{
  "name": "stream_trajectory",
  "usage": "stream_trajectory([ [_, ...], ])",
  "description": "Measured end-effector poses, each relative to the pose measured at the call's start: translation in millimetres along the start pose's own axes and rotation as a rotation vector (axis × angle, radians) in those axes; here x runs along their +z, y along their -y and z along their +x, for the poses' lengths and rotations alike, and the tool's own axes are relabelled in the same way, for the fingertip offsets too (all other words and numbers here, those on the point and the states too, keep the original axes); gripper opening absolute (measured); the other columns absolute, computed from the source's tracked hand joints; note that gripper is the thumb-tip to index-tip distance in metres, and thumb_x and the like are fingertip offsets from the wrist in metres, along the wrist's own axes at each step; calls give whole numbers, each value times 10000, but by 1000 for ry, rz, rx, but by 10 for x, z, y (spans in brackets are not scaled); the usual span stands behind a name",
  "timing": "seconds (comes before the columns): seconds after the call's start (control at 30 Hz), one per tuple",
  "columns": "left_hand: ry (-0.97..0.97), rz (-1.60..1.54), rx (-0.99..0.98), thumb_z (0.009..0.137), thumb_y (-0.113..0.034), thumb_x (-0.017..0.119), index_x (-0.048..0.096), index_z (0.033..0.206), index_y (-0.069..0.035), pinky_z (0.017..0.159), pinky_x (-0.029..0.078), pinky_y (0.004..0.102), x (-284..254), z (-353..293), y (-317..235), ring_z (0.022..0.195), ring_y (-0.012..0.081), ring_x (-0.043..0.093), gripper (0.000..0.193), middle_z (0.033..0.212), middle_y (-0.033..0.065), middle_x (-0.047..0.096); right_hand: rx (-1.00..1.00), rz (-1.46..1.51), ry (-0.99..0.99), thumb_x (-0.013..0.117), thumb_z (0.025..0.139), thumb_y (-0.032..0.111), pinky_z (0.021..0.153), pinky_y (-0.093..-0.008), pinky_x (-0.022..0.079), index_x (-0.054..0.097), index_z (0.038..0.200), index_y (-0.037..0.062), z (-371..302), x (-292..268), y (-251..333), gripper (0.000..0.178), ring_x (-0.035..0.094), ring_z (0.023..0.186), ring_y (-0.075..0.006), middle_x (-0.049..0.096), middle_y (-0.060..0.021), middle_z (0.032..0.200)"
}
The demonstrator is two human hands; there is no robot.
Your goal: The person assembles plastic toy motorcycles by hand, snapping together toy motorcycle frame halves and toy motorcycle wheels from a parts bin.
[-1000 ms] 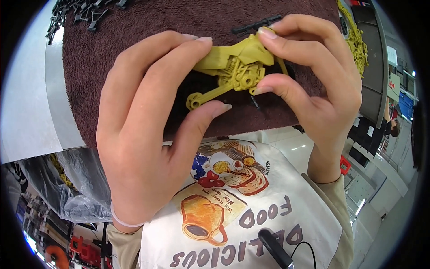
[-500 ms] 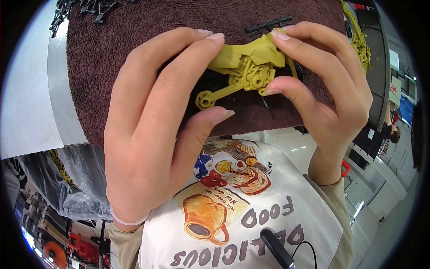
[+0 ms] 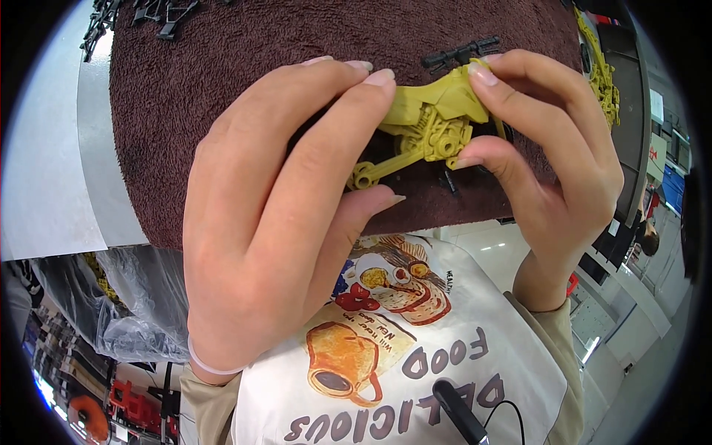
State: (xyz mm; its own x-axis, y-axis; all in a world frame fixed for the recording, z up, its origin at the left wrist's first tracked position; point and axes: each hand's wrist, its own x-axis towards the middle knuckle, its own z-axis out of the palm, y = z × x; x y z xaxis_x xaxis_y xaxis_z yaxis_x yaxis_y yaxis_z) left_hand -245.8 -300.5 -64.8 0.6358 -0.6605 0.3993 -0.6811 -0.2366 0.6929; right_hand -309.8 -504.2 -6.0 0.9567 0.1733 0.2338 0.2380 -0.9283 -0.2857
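Observation:
A yellow-green toy motorcycle (image 3: 434,107) is held up between my two hands, over a dark brown towel (image 3: 159,126). My left hand (image 3: 267,200) is closed on its rear, fingers over the seat and thumb by the end of the swingarm. My right hand (image 3: 567,159) pinches the front, its fingertips on the top and its thumb under the engine. Black handlebars (image 3: 461,53) stick out beyond the front end. Below the engine hangs a thin black piece (image 3: 451,182). My fingers hide much of the rear and front.
Several black plastic parts (image 3: 169,22) lie at the far left of the towel. Yellow-green part frames (image 3: 604,85) sit at the far right beside a dark tray edge (image 3: 638,141). Clear plastic bags (image 3: 144,315) hang at the left below the pale table edge (image 3: 44,163).
Both hands and the toy motorcycle have shifted slightly right and nearer to me. My left thumb is closer to the swingarm's end, which it now partly covers.

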Motion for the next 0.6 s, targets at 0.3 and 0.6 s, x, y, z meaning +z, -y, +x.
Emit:
stream_trajectory([
  [0.3, 28, -32, -49, 708, -55, 735, 625, 1175, 16, 927, 491, 354, -26, 11, -38, 1078, 281, 605, 485, 1173, 158, 608, -54, 11, -30, 767, 673, 211, 731, -275, 525, 698, 988, -29, -40, 56, -53, 401, 641, 844, -223, 639, -153, 1018],
  [0.6, 48, -12, -133, 661, 23, 736, 637, 1150, 25, 942, 473, 341, -73, 28, -99, 1078, 276, 604, 500, 1164, 162, 618, -38, -9, 44, 763, 691, 198, 734, -272, 515, 698, 1006, -13, -20, -5, -21, 385, 639, 859, -218, 630, -145, 1038],
])
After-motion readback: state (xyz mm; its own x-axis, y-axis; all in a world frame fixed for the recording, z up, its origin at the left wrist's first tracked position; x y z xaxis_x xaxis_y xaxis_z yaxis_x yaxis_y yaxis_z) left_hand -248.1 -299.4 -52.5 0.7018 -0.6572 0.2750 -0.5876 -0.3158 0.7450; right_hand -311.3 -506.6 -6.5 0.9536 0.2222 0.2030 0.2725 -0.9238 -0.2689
